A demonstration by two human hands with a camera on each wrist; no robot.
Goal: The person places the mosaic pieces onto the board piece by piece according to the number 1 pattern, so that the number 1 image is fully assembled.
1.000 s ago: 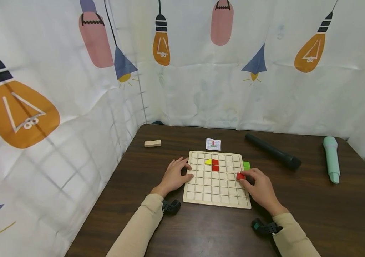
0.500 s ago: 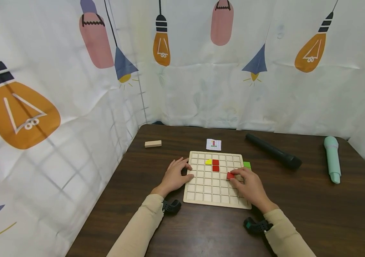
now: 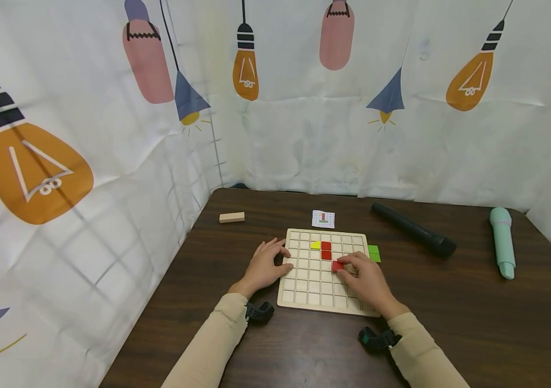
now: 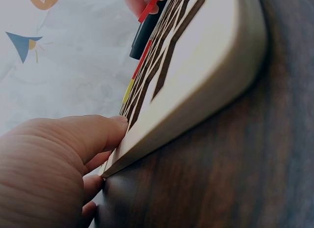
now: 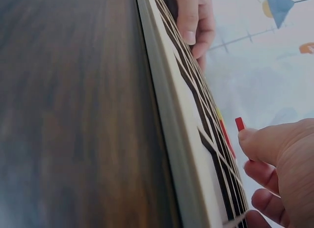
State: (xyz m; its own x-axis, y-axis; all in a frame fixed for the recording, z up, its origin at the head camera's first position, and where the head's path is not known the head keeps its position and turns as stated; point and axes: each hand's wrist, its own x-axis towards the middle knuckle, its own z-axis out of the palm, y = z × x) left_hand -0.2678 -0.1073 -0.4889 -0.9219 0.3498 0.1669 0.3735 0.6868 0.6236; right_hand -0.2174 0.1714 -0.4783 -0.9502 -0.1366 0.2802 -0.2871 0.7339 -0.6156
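A square pale wooden grid board [image 3: 314, 302] lies on the dark table. My left hand [image 3: 264, 267] rests at its left edge; in the left wrist view the thumb [image 4: 105, 132] touches the edge. With thumb and fingertips, my right hand [image 3: 366, 280] pinches a red square tile [image 3: 336, 266], which the right wrist view shows raised above the board. Two red tiles [image 3: 326, 250] sit on the board in one column, beside a yellow triangular piece [image 3: 315, 245]. Green tiles [image 3: 374, 254] lie against the board's right edge.
Behind the board lies a small card [image 3: 323, 219] with a coloured grid pattern. A wooden block [image 3: 232, 217] is at the back left, a black microphone [image 3: 413, 229] at the back right, and a mint-green microphone-shaped object [image 3: 502, 242] farther right. A printed curtain [image 3: 294, 140] surrounds the table.
My right hand has carried the red tile leftward from the board's right edge towards the two red tiles, uncovering more of the green tiles. The left hand has stayed in place.
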